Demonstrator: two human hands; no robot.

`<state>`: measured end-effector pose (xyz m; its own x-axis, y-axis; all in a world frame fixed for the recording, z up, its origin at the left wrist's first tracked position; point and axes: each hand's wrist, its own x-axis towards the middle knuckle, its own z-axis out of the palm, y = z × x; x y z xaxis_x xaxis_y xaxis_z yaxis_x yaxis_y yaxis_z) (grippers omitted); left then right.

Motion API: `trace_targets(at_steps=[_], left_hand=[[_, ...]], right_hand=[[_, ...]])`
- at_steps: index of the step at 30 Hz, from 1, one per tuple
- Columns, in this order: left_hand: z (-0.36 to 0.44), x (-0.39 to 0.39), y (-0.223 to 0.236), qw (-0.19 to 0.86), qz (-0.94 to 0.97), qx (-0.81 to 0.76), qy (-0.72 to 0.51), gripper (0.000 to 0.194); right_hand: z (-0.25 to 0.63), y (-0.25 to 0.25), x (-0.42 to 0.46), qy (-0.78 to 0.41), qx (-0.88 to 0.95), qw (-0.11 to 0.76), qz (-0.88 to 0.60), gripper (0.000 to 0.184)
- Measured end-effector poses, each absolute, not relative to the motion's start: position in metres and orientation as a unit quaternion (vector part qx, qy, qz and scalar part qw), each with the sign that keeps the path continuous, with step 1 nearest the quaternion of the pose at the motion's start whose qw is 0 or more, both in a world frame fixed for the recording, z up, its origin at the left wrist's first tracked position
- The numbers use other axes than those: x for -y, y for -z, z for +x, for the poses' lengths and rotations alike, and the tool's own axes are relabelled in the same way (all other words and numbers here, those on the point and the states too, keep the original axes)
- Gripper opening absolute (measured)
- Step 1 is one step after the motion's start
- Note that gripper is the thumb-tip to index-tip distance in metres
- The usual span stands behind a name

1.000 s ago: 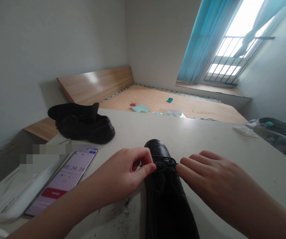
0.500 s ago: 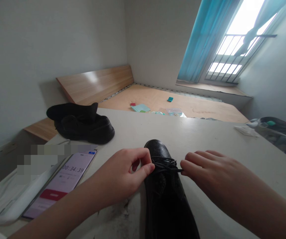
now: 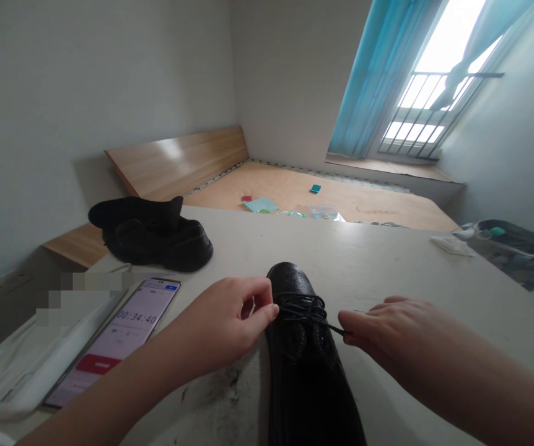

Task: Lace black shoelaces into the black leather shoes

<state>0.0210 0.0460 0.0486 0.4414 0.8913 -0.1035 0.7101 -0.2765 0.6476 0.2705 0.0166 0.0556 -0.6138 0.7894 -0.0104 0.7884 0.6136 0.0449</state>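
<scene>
A black leather shoe [image 3: 295, 279] lies on the white table with its toe pointing away from me. Thin black laces [image 3: 302, 305] cross over its front. On the shoe's left side, my left hand [image 3: 241, 316] pinches a lace between thumb and forefinger. To the right, my right hand [image 3: 383, 322] is closed on another stretch of lace, which runs taut from the shoe to the fingers. Most of the right fingers are hidden behind the back of that hand.
A second black shoe [image 3: 174, 243] stands at the table's far left, with a black insole-like piece [image 3: 127, 210] on top. Left of my forearm lies a phone [image 3: 130, 328] showing a timer, beside a white bag [image 3: 30, 365]. A bagged bin [image 3: 522, 254] stands past the right edge.
My right hand has moved slightly lower and turned, so its lace now slants down to the right. The left hand has shifted slightly left, keeping its pinch.
</scene>
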Motion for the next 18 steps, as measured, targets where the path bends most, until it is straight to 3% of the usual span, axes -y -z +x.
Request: trace_targets(at_steps=[4,10,15,18], left_hand=[[0.02,-0.047,-0.047,0.351,0.777,-0.503,-0.142,0.027],[0.018,-0.047,-0.041,0.442,0.742,-0.479,-0.16,0.028],[0.019,-0.044,-0.043,0.459,0.73,-0.474,-0.177,0.028],[0.019,-0.043,-0.043,0.469,0.721,-0.475,-0.189,0.026]], right_hand=[[0.264,-0.055,-0.016,0.016,-0.887,0.041,0.459,0.017],[0.258,-0.053,-0.015,0.019,-0.905,-0.006,0.426,0.023],[0.256,-0.049,-0.012,0.034,-0.898,0.0,0.439,0.03],[0.26,-0.044,-0.007,0.021,-0.899,-0.04,0.436,0.026]])
